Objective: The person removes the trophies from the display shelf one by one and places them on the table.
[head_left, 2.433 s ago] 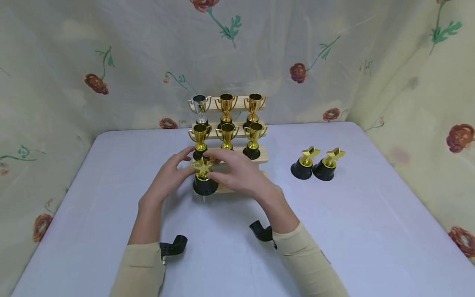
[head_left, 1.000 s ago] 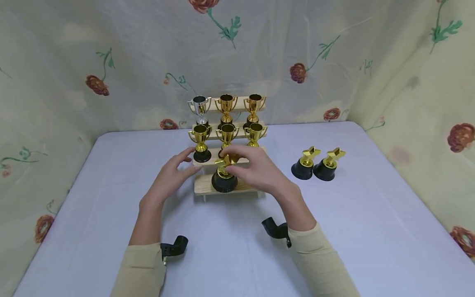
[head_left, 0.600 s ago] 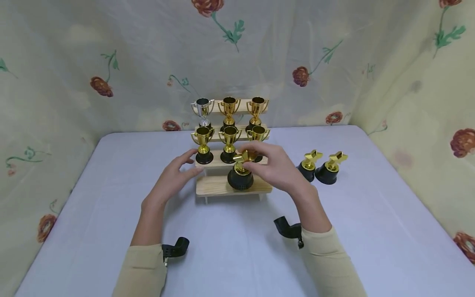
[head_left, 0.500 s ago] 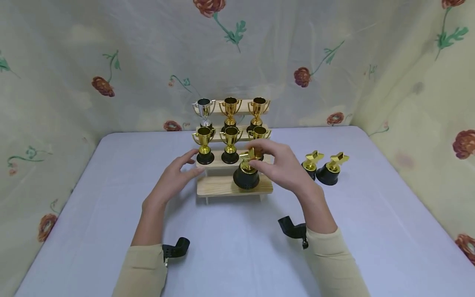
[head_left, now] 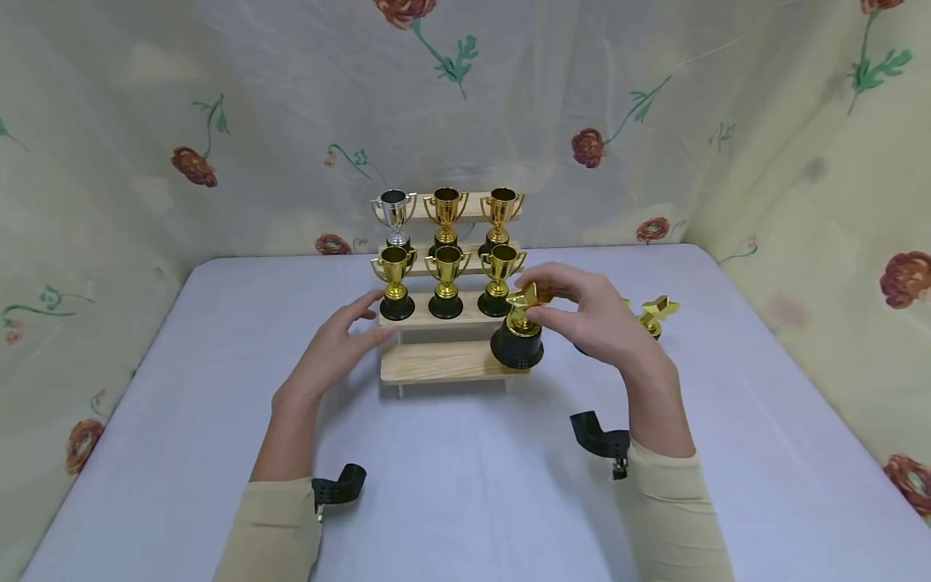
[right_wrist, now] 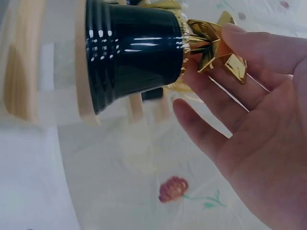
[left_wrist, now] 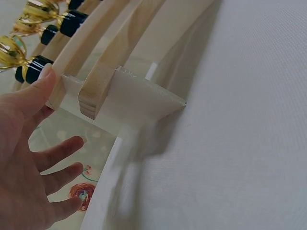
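Observation:
My right hand [head_left: 592,315] pinches a gold star trophy [head_left: 518,346] by its star, thumb on one side and fingers on the other. Its black base hangs upright over the right end of the wooden display stand's bottom tier [head_left: 436,363], and a gap shows between base and plank [right_wrist: 20,57] in the right wrist view. My left hand [head_left: 330,352] holds the left end of the tier above, thumb in front and index finger behind. Its other fingers [left_wrist: 60,153] spread loosely. Gold cup trophies [head_left: 447,283] stand on that tier.
Behind, on a higher tier, are a silver cup [head_left: 395,212] and two gold cups [head_left: 502,208]. Two more star trophies stand on the table at right; one [head_left: 659,311] shows partly, the other is mostly hidden behind my right hand. A floral cloth [head_left: 291,145] hangs behind.
My right hand has carried the star trophy from the left end of the bottom tier to its right end. My left hand has stayed at the stand's left side.

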Demonstrator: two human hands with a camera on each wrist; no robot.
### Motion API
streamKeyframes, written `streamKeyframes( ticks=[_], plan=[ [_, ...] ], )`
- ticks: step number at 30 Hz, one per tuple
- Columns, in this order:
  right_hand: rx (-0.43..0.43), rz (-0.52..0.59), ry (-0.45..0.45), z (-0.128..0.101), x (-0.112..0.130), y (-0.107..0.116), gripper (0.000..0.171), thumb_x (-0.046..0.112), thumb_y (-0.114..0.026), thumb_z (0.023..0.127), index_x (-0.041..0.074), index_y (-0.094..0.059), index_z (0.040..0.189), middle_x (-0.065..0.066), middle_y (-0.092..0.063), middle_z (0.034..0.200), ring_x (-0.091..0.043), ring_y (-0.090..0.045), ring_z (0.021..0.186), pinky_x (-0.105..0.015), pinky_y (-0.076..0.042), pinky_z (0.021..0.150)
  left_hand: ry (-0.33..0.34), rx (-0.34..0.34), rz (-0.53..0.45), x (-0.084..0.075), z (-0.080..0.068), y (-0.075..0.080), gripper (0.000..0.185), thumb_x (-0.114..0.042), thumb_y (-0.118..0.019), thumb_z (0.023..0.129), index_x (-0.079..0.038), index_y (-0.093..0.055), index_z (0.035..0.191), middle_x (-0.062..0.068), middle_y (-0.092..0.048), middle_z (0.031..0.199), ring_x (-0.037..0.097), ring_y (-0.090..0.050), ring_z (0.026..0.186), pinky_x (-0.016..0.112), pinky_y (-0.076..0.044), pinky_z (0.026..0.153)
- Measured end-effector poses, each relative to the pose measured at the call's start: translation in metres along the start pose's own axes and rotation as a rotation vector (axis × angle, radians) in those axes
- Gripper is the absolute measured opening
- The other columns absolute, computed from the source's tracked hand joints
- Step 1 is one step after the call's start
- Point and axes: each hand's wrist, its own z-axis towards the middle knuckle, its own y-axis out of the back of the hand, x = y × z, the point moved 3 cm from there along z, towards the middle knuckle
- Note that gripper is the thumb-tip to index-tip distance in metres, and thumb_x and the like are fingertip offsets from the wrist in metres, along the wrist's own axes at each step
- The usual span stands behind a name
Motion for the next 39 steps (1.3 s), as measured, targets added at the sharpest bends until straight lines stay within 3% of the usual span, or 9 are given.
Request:
streamKeyframes(
  ticks=[8, 17, 21, 25, 27, 32, 39],
  plan=[
    [-0.042, -0.025, -0.044, -0.005, -0.009, 0.014, 0.027, 0.008, -0.068, 0.091, 0.014, -0.067, 0.117, -0.005, -0.067, 0.120, -0.021, -0.063, 0.107, -0.049, -0.044, 0.108, 0.023, -0.001, -0.007, 0.000, 0.000, 0.000, 0.072, -0.062, -0.061, 0.090, -0.044, -0.031, 0.153, 0.006, -0.047, 0.148, 0.033, -0.029, 0.148, 0.067, -0.026, 0.114],
    [-0.069, -0.027, -0.091, -0.008, -0.014, 0.025, 0.026, 0.008, -0.067, 0.092, 0.011, -0.066, 0.118, -0.009, -0.066, 0.121, -0.029, -0.063, 0.114, -0.052, -0.044, 0.108, 0.028, -0.005, -0.012, -0.002, 0.000, -0.001, 0.070, -0.063, -0.061, 0.089, -0.050, -0.030, 0.151, 0.005, -0.046, 0.149, 0.033, -0.030, 0.148, 0.068, -0.026, 0.113],
    [-0.072, -0.035, -0.112, -0.009, -0.020, 0.029, 0.026, 0.008, -0.064, 0.094, 0.012, -0.064, 0.120, -0.009, -0.066, 0.120, -0.028, -0.065, 0.114, -0.037, -0.051, 0.098, 0.030, -0.001, -0.014, -0.002, 0.000, -0.001, 0.069, -0.061, -0.061, 0.090, -0.049, -0.030, 0.151, 0.006, -0.046, 0.149, 0.033, -0.030, 0.148, 0.068, -0.026, 0.114],
    [-0.057, -0.044, -0.124, -0.010, -0.025, 0.032, 0.026, 0.008, -0.059, 0.098, 0.011, -0.062, 0.124, -0.012, -0.065, 0.119, -0.028, -0.065, 0.109, -0.020, -0.048, 0.086, 0.034, 0.001, -0.013, -0.001, 0.000, -0.002, 0.070, -0.060, -0.061, 0.091, -0.048, -0.030, 0.152, 0.006, -0.046, 0.150, 0.033, -0.029, 0.149, 0.068, -0.025, 0.114],
    [-0.051, -0.047, -0.129, -0.010, -0.027, 0.033, 0.027, 0.006, -0.057, 0.098, 0.010, -0.061, 0.125, -0.014, -0.064, 0.119, -0.030, -0.064, 0.109, -0.025, -0.049, 0.089, 0.033, -0.001, -0.010, -0.001, 0.000, -0.002, 0.071, -0.060, -0.061, 0.091, -0.046, -0.030, 0.153, 0.006, -0.046, 0.150, 0.034, -0.029, 0.149, 0.068, -0.025, 0.114],
    [-0.067, -0.077, -0.169, -0.008, -0.034, 0.032, 0.030, 0.005, -0.056, 0.099, 0.009, -0.059, 0.129, -0.017, -0.062, 0.123, -0.035, -0.061, 0.114, -0.050, -0.049, 0.099, 0.026, -0.006, -0.014, -0.002, -0.001, -0.001, 0.072, -0.060, -0.061, 0.090, -0.044, -0.030, 0.153, 0.007, -0.045, 0.150, 0.034, -0.029, 0.148, 0.068, -0.025, 0.114],
    [-0.105, -0.117, -0.254, -0.004, -0.050, 0.030, 0.034, 0.000, -0.053, 0.099, 0.009, -0.056, 0.131, -0.016, -0.058, 0.130, -0.037, -0.059, 0.117, -0.054, -0.048, 0.102, 0.000, -0.006, -0.022, -0.002, -0.001, 0.000, 0.071, -0.059, -0.061, 0.091, -0.043, -0.031, 0.153, 0.007, -0.046, 0.149, 0.033, -0.030, 0.148, 0.066, -0.024, 0.115]
  ],
)
